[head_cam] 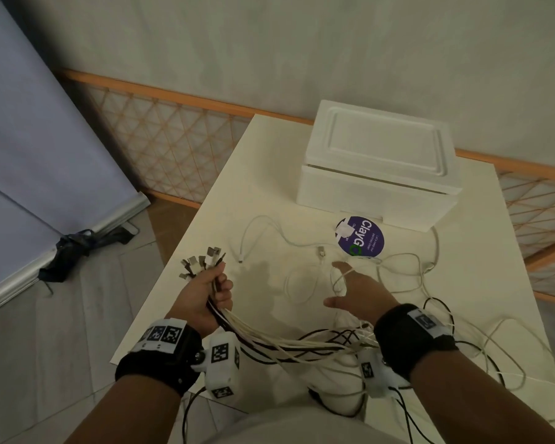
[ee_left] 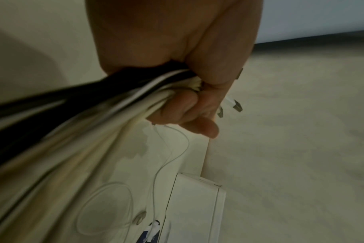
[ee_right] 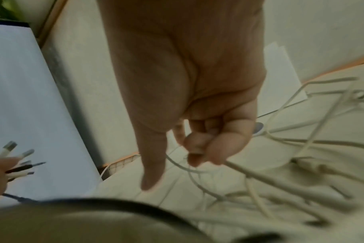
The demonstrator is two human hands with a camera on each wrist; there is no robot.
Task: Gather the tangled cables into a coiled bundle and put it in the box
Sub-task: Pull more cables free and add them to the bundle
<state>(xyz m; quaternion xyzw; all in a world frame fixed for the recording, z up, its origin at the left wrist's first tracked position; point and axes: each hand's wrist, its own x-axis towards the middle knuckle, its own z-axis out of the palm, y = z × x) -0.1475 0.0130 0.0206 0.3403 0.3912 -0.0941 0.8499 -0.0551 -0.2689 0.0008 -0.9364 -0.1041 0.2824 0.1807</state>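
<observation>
Cables are the whole job, and we are working them on the white table point(head_cam: 269, 139), largest thing in view, with the foam box point(head_cam: 378, 184) sitting lidded at its far end, its lid point(head_cam: 385, 145) not yet off. Across the near and right part of the table the loose cables point(head_cam: 407, 274) are sprawling in white and black loops, some trailing over the front edge. We are clamping the gathered bundle point(head_cam: 269, 339) in our left hand point(head_cam: 210, 298), fingers curled tight round it, with the plug ends point(head_cam: 202, 261) fanning out above the fist. Our right hand point(head_cam: 356, 294) is reaching into the tangle, its fingers curling round a thin white strand point(ee_right: 239, 166) while the thumb is sticking out straight. To do this well, we judge we should be drawing each strand in slowly, letting snags slip free rather than yanking, and laying its plug beside the others so the bundle is coiling evenly.
</observation>
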